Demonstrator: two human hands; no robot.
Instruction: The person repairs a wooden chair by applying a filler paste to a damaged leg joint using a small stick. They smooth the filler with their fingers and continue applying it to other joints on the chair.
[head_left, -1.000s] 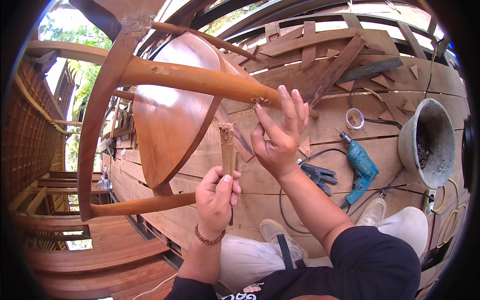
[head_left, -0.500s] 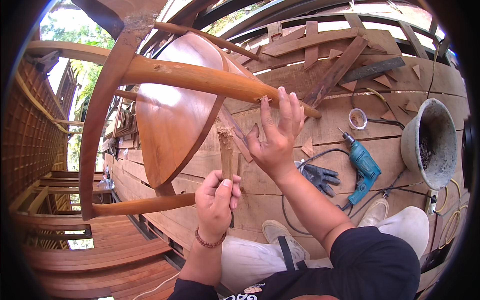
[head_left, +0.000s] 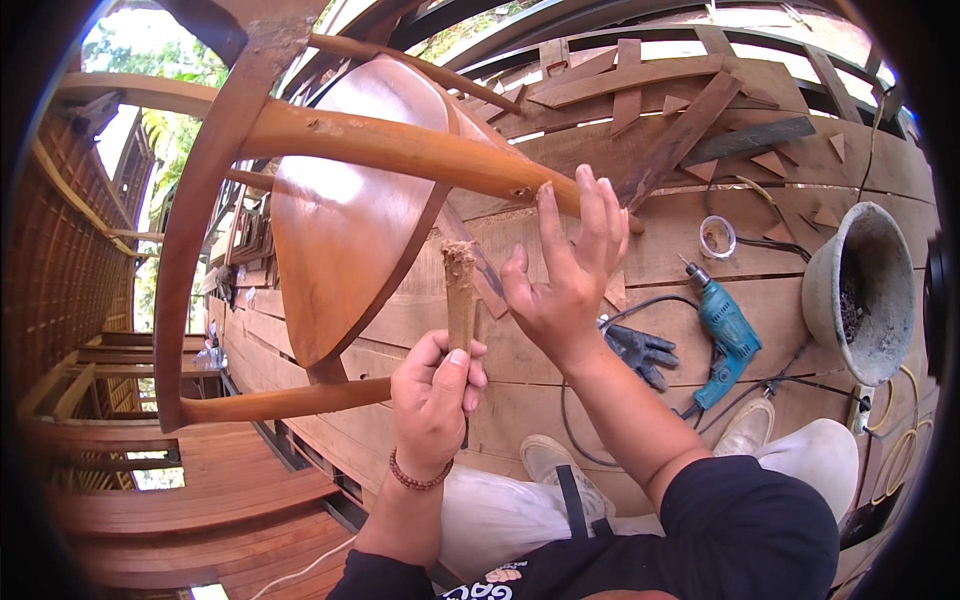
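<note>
A wooden chair (head_left: 350, 240) lies tipped on its side, one orange-brown leg (head_left: 400, 150) reaching out to the right. Near that leg's end is a small dark spot with a little brown paste (head_left: 522, 192) at it. My right hand (head_left: 565, 290) is raised palm up beside it, fingers spread; the index fingertip overlaps the leg's edge, and whether it touches I cannot tell. In my left hand (head_left: 432, 390) a flat wooden stick (head_left: 460, 315) stands upright, gripped low between thumb and fingers. A lump of crumbly brown paste (head_left: 458, 254) coats its top end.
On the plank floor (head_left: 500, 400) lie a teal power drill (head_left: 727, 330) with its cord, a dark work glove (head_left: 643, 352) and a small clear cup (head_left: 717, 237). A grey bucket (head_left: 885, 290) stands at right. Wood offcuts (head_left: 680, 140) lie at the back.
My right hand has shifted slightly right, its index finger moving away from the spot on the leg. The left hand keeps the stick, now slightly higher.
</note>
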